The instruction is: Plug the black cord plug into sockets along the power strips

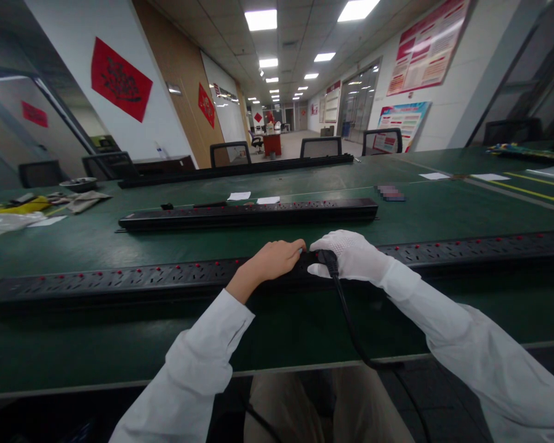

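A long black power strip (pixel 120 280) with red switches lies across the green table in front of me. My bare left hand (pixel 274 259) rests on top of the strip, fingers curled down over it. Just to its right, my right hand (pixel 348 253) in a white glove is closed around a black plug at the strip. The plug's black cable (pixel 351 326) runs down from the glove over the table's front edge toward my lap. The plug itself is mostly hidden under the glove.
A second black power strip (pixel 249 215) lies farther back, with small white paper slips (pixel 239 196) behind it. A third strip (pixel 235 169) and black chairs (pixel 321 146) line the far edge. Rags and a bowl (pixel 78 183) sit at the far left.
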A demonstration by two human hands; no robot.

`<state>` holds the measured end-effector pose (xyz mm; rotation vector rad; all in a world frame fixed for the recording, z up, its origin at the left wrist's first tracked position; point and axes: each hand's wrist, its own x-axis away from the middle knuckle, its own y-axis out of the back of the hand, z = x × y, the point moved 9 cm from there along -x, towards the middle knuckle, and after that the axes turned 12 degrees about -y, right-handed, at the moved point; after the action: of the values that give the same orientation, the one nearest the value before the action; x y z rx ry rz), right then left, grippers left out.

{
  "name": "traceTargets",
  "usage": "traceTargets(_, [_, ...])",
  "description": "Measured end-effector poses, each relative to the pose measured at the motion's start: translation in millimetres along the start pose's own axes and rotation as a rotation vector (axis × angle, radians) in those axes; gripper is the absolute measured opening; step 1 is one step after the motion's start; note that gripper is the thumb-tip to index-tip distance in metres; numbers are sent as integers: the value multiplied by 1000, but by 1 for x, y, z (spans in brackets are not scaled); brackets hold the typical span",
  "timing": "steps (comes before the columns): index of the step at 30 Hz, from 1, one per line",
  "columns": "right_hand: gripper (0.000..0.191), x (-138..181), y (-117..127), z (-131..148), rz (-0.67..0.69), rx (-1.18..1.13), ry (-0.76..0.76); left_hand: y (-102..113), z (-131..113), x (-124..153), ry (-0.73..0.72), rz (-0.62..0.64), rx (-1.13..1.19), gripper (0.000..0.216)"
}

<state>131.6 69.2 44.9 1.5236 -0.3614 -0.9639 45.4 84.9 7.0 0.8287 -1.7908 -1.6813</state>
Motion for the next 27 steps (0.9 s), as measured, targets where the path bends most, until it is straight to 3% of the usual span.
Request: traceTargets(27, [43, 0, 0, 1, 16, 15, -2, 0, 1, -1, -18, -20, 3, 34])
